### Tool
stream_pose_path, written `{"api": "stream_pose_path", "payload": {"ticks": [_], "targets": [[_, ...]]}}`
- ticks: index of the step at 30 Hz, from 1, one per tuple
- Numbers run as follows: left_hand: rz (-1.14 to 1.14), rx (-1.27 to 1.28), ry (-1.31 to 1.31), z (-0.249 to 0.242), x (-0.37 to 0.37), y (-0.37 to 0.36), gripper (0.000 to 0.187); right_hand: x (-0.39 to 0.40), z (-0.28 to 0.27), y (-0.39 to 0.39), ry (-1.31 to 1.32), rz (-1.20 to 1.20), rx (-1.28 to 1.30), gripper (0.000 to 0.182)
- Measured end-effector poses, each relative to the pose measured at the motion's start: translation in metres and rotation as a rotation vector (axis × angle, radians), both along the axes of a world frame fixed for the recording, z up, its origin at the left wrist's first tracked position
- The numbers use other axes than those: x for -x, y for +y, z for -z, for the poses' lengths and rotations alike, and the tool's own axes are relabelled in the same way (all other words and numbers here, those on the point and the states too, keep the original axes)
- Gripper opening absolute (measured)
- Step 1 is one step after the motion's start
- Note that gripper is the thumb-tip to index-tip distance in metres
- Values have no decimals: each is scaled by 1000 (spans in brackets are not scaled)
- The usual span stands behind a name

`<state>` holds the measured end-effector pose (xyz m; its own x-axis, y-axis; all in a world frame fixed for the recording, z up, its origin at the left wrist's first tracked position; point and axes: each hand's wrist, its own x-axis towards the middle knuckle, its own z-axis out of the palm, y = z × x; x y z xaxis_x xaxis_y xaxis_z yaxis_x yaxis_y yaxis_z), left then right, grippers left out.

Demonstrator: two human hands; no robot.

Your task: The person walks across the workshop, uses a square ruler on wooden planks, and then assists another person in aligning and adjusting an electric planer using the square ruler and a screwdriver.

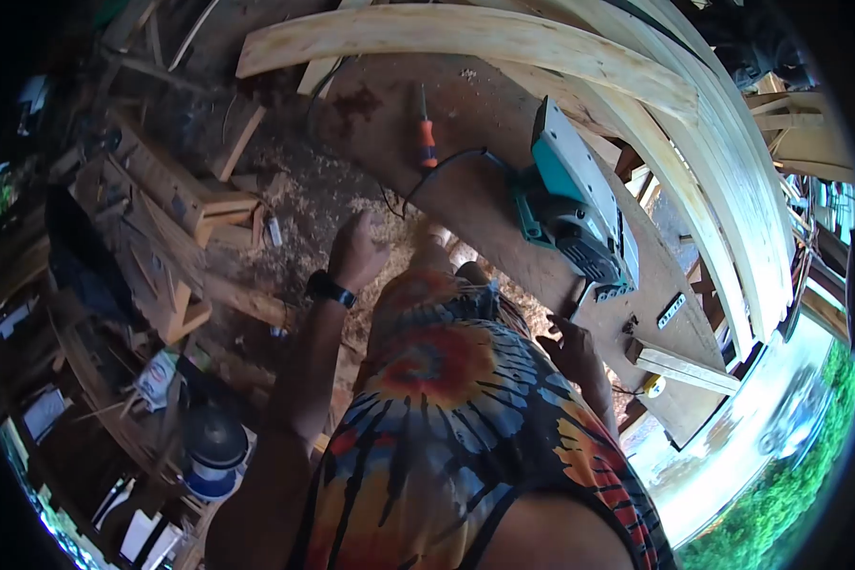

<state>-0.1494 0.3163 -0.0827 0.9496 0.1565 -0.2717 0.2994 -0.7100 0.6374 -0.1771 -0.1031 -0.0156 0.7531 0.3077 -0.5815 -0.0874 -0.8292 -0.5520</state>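
Observation:
A teal electric planer (579, 204) lies tipped on the brown work board, its long pale metal sole turned to the right and a dark cord attached. My right hand (578, 350) is at the board's near edge, just below the planer. Its fingers are bent about the lower end of a thin metal tool (581, 298), whose upper end is close to the planer; the grip is partly hidden. My left hand (358, 251), with a black watch on the wrist, hangs left of the board. Its fingers are curled, and I see nothing in them.
On the board (380, 123) lie an orange-handled screwdriver (427, 142), a small slotted metal piece (672, 311) and a wood block (684, 367). Curved planks (465, 33) are stacked along the far and right sides. Wooden frames (195, 204) and shavings cover the floor at left.

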Motion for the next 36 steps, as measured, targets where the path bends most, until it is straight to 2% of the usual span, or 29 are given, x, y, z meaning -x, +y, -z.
{"api": "stream_pose_path", "payload": {"ticks": [1, 3, 5, 8, 10, 12, 16, 18, 20, 21, 23, 24, 25, 26, 28, 30, 32, 34, 36], "targets": [[51, -51, 0, 15, 29, -2, 44, -3, 3, -5, -35, -60, -16, 46], [-54, 49, 338, 26, 82, -14, 58, -19, -12, 4, 21, -160, 80, 45], [-170, 106, 528, 39, 120, -24, 63, -40, -14, 9, 128, -280, 123, 48], [-353, 726, 645, 82, 180, -32, 65, -50, -14, 21, 240, -460, 249, 52], [-420, 965, 716, 74, 191, -30, 63, -42, 5, 17, 288, -587, 308, 56], [-391, 955, 752, 55, 191, -25, 62, -33, 10, 10, 268, -680, 345, 56], [-290, 839, 806, 14, 181, -7, 60, -31, -4, 16, 531, -712, 460, 45], [-221, 784, 842, -3, 170, 2, 59, -19, 12, -5, 572, -741, 452, 33], [-146, 724, 859, -12, 158, 9, 58, -13, 13, -29, 483, -800, 469, 23], [-94, 678, 845, -7, 156, 16, 56, -17, 3, -40, 390, -711, 466, 20], [42, 579, 783, 8, 152, 25, 54, -19, 16, -78, 292, -498, 540, 19], [133, 507, 735, 16, 149, 30, 52, -21, 16, -95, 224, -381, 459, 18], [222, 430, 681, 23, 145, 33, 51, -20, 2, -94, -48, -223, 422, 20], [308, 351, 626, 31, 140, 36, 50, -21, -11, -88, -128, -54, 443, 22], [487, 193, 483, 40, 130, 40, 48, -26, 7, -82, -61, 213, 415, 28], [597, 100, 345, 50, 116, 43, 46, -25, 9, -64, -122, 89, 448, 35], [602, 102, 263, 45, 94, 36, 44, -13, 30, -49, -298, 310, 354, 37], [534, 170, 287, 34, 74, 25, 43, -13, 54, -44, -343, 161, 482, 31], [472, 253, 363, 37, 69, 22, 42, -7, 77, -61, -338, 14, 430, 26]]}}
